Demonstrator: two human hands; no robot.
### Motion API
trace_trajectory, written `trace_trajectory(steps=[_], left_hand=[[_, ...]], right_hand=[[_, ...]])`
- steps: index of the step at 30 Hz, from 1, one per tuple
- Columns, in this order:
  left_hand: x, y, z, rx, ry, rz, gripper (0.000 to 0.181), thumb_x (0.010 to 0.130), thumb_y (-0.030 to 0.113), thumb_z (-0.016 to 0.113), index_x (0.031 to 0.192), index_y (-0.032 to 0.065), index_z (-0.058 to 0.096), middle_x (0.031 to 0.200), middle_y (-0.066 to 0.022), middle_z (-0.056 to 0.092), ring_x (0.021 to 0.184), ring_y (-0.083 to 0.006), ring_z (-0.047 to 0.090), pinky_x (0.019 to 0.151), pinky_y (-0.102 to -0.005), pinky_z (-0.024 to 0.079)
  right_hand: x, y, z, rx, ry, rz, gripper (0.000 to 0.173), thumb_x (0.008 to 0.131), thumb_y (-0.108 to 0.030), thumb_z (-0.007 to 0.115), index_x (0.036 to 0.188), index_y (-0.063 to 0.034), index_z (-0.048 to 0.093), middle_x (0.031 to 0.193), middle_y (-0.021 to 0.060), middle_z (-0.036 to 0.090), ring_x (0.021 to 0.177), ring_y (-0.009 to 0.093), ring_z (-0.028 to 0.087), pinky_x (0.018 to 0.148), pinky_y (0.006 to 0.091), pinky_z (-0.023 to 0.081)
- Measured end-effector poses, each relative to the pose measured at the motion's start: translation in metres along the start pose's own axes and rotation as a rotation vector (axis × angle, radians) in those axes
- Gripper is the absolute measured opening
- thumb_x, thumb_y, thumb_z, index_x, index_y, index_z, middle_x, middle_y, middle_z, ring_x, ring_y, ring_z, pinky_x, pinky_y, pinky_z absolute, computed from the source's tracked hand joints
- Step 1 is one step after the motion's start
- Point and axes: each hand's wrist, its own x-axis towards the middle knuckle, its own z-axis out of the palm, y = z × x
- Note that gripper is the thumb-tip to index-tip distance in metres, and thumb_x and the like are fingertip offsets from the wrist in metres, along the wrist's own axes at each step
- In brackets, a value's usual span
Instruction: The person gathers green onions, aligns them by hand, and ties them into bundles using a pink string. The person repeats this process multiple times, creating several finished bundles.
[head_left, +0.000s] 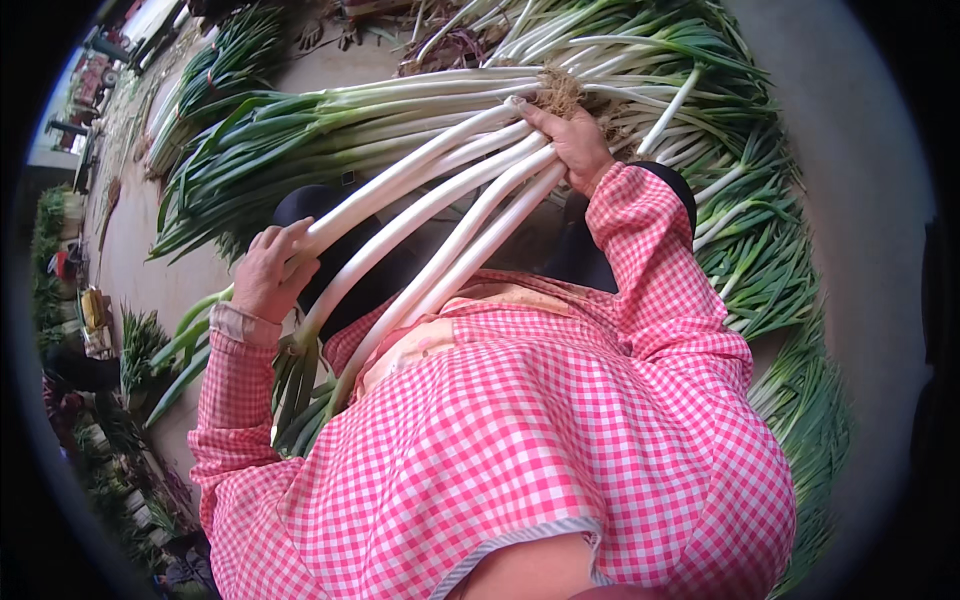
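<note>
Several long white-stalked green onions (420, 225) lie slantwise over my lap, root ends at the upper right, green leaves at the lower left. My right hand (574, 146) grips them near the roots. Around one thick stalk at the left, where white turns to green, my left hand (274, 270) has its fingers curled. Just beyond, a large bundle of green onions (352, 124) lies with its dark leaves to the left and its stringy roots (561, 91) beside my right hand. Part of the stalks' leaves is hidden by my left forearm.
A heap of loose green onions (750, 262) curves along the right side and the top. A tied bundle (214, 75) lies on the floor (139, 262) at the upper left. More bundles (52, 255) line the far left, near a partly visible person in dark clothing (79, 367).
</note>
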Motion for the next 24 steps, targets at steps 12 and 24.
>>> trace_trajectory(steps=[12, 24], left_hand=[[0.001, 0.047, 0.058, -0.246, 0.161, -0.091, 0.045, 0.098, 0.049, 0.057, 0.128, 0.0164, 0.066, 0.101, -0.0108, 0.072, 0.086, -0.03, 0.07, 0.078, -0.0377, 0.054], [0.02, 0.024, 0.045, -0.328, 0.275, -0.079, 0.028, 0.098, 0.022, 0.063, 0.12, 0.0066, 0.069, 0.099, -0.0127, 0.072, 0.086, -0.0261, 0.071, 0.075, -0.0342, 0.056]], right_hand=[[-0.004, -0.005, 0.002, 0.039, -0.03, 0.025, 0.021, 0.094, -0.012, 0.07, 0.114, -0.0043, 0.07, 0.101, 0.0055, 0.073, 0.087, 0.015, 0.069, 0.076, 0.0308, 0.056], [-0.007, -0.002, 0.005, -0.143, -0.028, 0.032, 0.03, 0.098, -0.018, 0.066, 0.125, -0.0037, 0.063, 0.105, 0.0039, 0.069, 0.093, 0.013, 0.063, 0.084, 0.0283, 0.053]])
